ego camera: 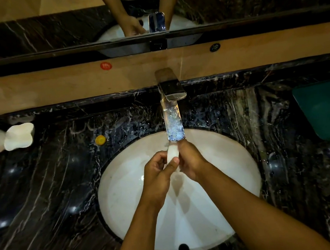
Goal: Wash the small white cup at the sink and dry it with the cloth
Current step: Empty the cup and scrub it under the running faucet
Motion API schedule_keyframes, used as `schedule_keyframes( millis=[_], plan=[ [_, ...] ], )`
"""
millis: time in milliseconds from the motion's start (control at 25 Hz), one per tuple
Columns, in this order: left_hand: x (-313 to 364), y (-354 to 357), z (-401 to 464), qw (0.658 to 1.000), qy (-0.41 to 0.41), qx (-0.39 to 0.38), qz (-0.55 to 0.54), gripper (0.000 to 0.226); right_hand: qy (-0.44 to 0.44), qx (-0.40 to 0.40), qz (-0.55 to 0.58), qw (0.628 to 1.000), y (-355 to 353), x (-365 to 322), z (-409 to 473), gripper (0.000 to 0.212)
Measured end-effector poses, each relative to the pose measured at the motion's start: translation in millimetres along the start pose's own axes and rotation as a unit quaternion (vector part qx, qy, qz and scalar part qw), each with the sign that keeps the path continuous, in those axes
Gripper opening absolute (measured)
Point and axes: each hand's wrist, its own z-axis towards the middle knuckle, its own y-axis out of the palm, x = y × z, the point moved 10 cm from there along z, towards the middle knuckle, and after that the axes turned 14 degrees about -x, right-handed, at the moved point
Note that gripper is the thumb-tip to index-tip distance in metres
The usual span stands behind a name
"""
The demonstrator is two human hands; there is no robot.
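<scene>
Dark veined marble (51,199) surrounded an oval white sink (122,193) at the frame's centre, with a flat green cloth (326,109) at right. Below the glossy chrome tap (173,111), the left hand (158,175) and right hand (191,161) both clasped the small white cup (172,152).

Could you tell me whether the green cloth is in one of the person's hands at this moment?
No, the green cloth lies on the counter to the right of the sink, while both hands hold the small white cup.
</scene>
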Motion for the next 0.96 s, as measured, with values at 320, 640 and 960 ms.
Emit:
schedule_keyframes(
  millis=[320,640,960],
  plan=[
    [6.6,8.3,9.7,0.997,-0.072,0.024,0.027,0.028,-0.059,0.096,-0.117,0.987,-6.7,-16.2,-14.0,0.022],
    [15.5,3.6,10.9,0.991,-0.024,0.127,-0.023,0.039,-0.015,0.029,-0.033,0.999,8.6,-1.9,-15.3,0.022],
    [9.3,-2.5,8.8,0.992,0.004,0.121,0.026,0.041,-0.052,0.065,0.068,0.994,-2.7,-2.3,-14.1,0.018]
  ],
)
